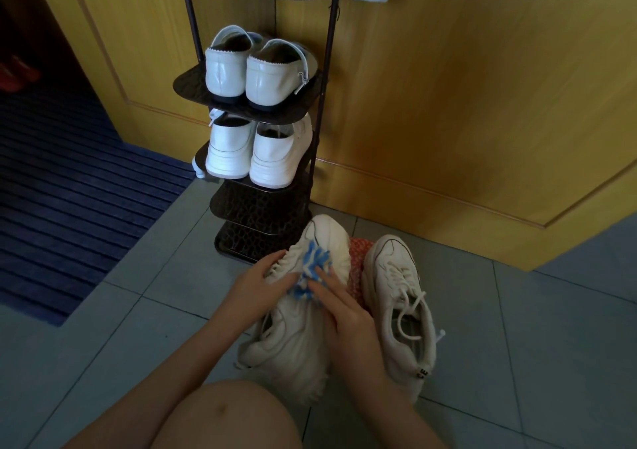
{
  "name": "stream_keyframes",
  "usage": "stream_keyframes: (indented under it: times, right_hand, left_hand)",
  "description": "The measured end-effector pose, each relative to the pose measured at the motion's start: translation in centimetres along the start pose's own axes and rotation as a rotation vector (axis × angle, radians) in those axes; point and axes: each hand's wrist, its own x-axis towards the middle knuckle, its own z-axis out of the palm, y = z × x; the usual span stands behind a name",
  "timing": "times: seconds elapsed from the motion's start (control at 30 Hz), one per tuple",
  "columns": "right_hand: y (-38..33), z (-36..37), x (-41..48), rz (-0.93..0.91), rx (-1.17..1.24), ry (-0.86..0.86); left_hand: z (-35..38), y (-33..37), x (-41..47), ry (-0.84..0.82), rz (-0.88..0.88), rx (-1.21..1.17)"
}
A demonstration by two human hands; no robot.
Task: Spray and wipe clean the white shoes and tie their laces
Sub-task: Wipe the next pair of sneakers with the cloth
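So the shoe being cleaned sits in the lower middle of the frame. Its long axis runs from the heel, down by the knee, up to the toe, which points at the shoe rack at top centre. The left hand comes in from the left and grips the shoe around the lace area, fingers curled over it. The right hand comes in from the lower right and holds a bunched blue-and-white cloth against the front half. I'd guess the next wipe goes along that axis, either up to the toe or back toward the heel, where the right wrist already lies across the shoe.

The other shoe lies on the floor just right of it, roughly parallel, toe up too, with its laces loose. The right hand is clearly nearer to that one. There's something red and patterned between the two shoes, can't tell what.
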Motion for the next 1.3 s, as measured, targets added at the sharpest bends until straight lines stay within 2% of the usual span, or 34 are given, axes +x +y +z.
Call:
stream_keyframes:
  times: [0.1,0.23,0.4,0.6,0.7,0.8,0.87,1.07,1.2,1.3]
  right_hand:
    - [-0.3,0.4,0.2,-0.025,-0.029,0.022]
    - [-0.1,0.2,-0.9,-0.025,-0.027,0.042]
    - [-1.0,-0.5,-5.4,-0.126,-0.038,-0.068]
    - [-0.4,-1.1,-9.3,-0.249,-0.02,-0.144]
    - [-1.0,-2.7,-8.4,-0.165,0.071,-0.052]
    - [-2.2,-3.7,-4.4,0.083,0.091,0.067]
    - [-2.7,-3.0,-1.9,0.145,0.084,0.032]
    - [-3.1,-1.0,-3.0,0.087,-0.001,-0.062]
    - [-2.4,-0.5,-7.3,-0.02,-0.068,-0.085]
    - [-1.7,-0.1,-10.1,-0.108,-0.069,-0.027]
  left_hand:
    - [-0.7,-0.5,-0.9,-0.029,-0.011,-0.051]
    - [-0.6,-0.2,-1.2,0.022,0.044,-0.045]
    - [-0.7,-0.3,-1.2,0.061,0.027,-0.026]
    - [-0.2,0.5,-1.0,0.014,0.072,-0.004]
    - [-0.3,0.9,-0.4,0.009,0.06,0.069]
    - [-0.6,1.2,0.2,-0.026,0.045,0.134]
    - [-0.7,1.3,0.4,-0.048,0.022,0.15]
    - [-0.8,1.0,0.4,-0.053,-0.075,0.102]
    - [-0.9,1.1,0.5,-0.066,-0.058,0.114]
    - [-0.4,1.6,0.1,-0.061,-0.016,0.171]
